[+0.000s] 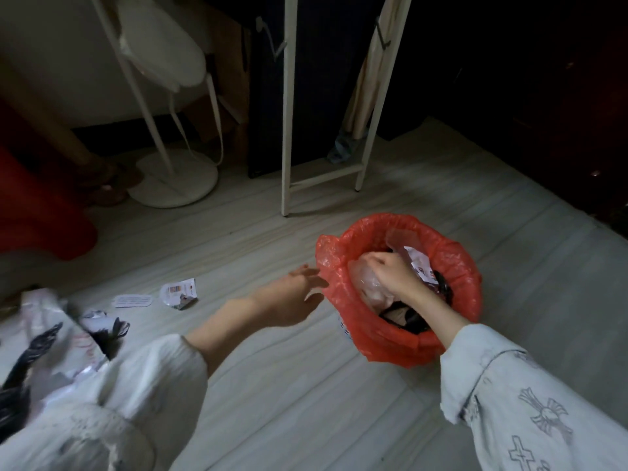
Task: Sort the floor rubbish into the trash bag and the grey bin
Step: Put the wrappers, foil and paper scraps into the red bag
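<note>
The pale, streaked plank floor (272,385) fills most of the view; on it, right of centre, stands the bin lined with a thin red plastic trash bag (458,266), the bag's edge folded out over the rim, and inside lie crumpled clear plastic film (365,280), a torn white printed wrapper (419,261) and some dark scraps; whether this is the grey bin cannot be told, since the liner hides it. Behind it stands a white metal frame (289,130) with a crossbar near the floor; to the left of that, a white pedestal fan (163,56) rests on its round base, tilted. The right hand (394,270), in a pale denim sleeve printed with crosses, reaches down inside the bag's mouth; its fingers (375,258) are curled narrow and pinch the clear film at its top. The left hand (299,297), in a white sleeve, hovers over the floor just beside the bag's left edge, fingers spread loosely and holding nothing. Well to the left of that hand, rubbish lies on the floor: a heap of white and black wrappers (51,334) at the lower left; a small crumpled white packet (178,294); just beside it a small white paper tag (132,300).
</note>
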Tool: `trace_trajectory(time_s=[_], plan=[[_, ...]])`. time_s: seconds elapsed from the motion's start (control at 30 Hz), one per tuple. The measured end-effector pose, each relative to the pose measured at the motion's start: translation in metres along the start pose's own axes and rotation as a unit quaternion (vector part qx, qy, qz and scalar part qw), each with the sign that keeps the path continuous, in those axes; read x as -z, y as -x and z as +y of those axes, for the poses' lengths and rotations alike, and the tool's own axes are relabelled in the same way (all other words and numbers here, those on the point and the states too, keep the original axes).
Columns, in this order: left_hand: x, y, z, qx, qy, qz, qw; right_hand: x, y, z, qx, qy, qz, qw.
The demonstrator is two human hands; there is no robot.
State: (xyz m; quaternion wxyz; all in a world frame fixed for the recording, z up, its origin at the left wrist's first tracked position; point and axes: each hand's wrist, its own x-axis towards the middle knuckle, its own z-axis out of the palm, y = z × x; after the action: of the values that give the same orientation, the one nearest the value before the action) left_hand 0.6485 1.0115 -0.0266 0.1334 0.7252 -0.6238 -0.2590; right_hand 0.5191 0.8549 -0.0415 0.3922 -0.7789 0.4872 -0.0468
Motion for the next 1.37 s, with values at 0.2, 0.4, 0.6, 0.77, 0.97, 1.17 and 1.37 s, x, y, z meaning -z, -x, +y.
trace_trajectory(time_s=[0.2, 0.4, 0.6, 0.77, 0.97, 1.17, 1.37], plan=[[0.044, 0.072, -0.034, 0.096, -0.007, -0.007, 0.995, -0.036, 0.048, -0.072, 0.156, 0.090, -0.031, 0.983], [0.022, 0.144, -0.105, 0.189, 0.018, 0.020, 0.982, -0.108, 0.072, -0.113, 0.240, 0.159, -0.109, 0.951], [-0.040, 0.185, -0.200, 0.285, 0.059, 0.033, 0.956, -0.212, 0.043, -0.120, 0.267, 0.260, -0.226, 0.900], [-0.093, 0.178, -0.261, 0.338, -0.017, 0.029, 0.941, -0.294, -0.021, -0.109, 0.279, 0.338, -0.259, 0.861], [-0.127, 0.158, -0.312, 0.370, -0.080, -0.024, 0.925, -0.369, -0.078, -0.110, 0.306, 0.418, -0.230, 0.824], [-0.150, 0.154, -0.315, 0.382, -0.153, 0.035, 0.911, -0.404, -0.090, -0.097, 0.328, 0.464, -0.260, 0.780], [-0.139, 0.155, -0.311, 0.341, -0.149, 0.143, 0.917, -0.410, -0.068, -0.059, 0.433, 0.375, -0.145, 0.807]])
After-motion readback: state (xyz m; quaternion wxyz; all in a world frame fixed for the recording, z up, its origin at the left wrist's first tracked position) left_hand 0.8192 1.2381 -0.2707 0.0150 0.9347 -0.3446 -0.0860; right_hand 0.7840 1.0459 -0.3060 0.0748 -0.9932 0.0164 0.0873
